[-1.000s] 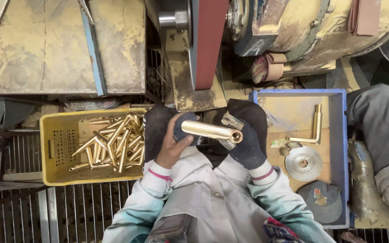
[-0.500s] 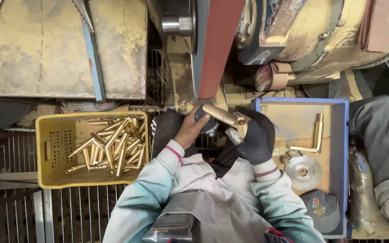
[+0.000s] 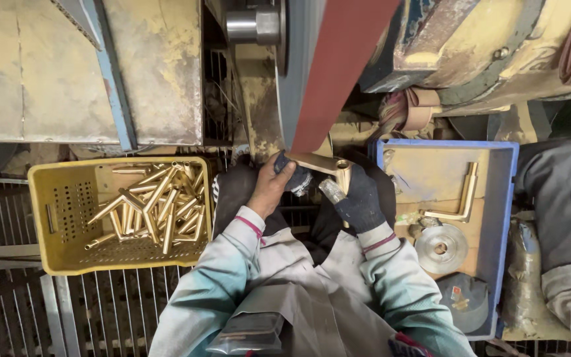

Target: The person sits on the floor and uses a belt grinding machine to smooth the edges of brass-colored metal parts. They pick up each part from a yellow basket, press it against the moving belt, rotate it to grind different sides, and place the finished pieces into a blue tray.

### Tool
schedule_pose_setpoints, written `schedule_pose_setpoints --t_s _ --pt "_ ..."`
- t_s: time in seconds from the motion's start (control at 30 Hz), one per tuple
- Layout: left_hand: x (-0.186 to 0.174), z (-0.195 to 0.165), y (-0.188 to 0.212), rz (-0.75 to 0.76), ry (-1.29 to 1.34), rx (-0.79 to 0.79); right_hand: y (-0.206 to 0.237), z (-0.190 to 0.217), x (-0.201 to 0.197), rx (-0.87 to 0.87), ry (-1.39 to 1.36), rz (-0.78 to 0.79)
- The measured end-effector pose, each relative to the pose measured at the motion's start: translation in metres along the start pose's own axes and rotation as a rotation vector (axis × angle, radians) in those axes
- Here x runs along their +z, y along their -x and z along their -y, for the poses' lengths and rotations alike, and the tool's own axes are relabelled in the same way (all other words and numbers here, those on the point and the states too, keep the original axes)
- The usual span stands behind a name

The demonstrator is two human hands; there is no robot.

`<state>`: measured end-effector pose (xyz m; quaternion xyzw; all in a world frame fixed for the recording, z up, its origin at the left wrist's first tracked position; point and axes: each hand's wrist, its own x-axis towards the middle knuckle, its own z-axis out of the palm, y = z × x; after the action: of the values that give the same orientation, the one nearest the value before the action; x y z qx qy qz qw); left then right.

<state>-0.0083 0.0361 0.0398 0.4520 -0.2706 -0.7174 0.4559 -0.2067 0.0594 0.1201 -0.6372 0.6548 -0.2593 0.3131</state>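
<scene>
I hold an L-shaped brass tube (image 3: 325,164) up against the lower end of a red-brown sanding belt (image 3: 338,73). My left hand (image 3: 271,188), bare at the back with dark cloth at the fingertips, grips the tube's left end. My right hand (image 3: 358,198), in a dark glove, grips the bent end on the right. To my left stands a yellow perforated crate (image 3: 54,211) with several brass tubes (image 3: 160,205) lying loose in it.
On my right is a blue tray (image 3: 510,198) holding one bent brass tube (image 3: 464,195), a metal disc (image 3: 441,248) and a dark round pad (image 3: 460,297). The dusty yellow machine housing (image 3: 67,66) fills the top. Another person's grey-clad leg (image 3: 563,211) is at far right. Metal grating (image 3: 34,311) lies below.
Both hands have lifted the brass tube from my lap up and forward until it meets the sanding belt. My head has come closer to the machine.
</scene>
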Motion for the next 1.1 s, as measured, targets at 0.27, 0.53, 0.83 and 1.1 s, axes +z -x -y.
schedule_pose_setpoints --t_s 0.27,0.53,0.83,1.1 --pt "-0.027 0.001 0.000 -0.054 0.091 -0.001 -0.012 -0.002 0.021 0.021 -0.005 0.114" --pt "-0.024 -0.010 0.009 -0.174 0.075 -0.137 -0.010 -0.004 0.025 0.094 -0.120 0.146" --pt "0.011 0.011 -0.007 0.027 0.082 -0.014 -0.001 -0.007 0.018 0.125 -0.197 -0.087" --pt "-0.023 -0.006 -0.005 -0.163 0.138 -0.050 -0.007 -0.002 0.024 0.168 -0.304 0.110"
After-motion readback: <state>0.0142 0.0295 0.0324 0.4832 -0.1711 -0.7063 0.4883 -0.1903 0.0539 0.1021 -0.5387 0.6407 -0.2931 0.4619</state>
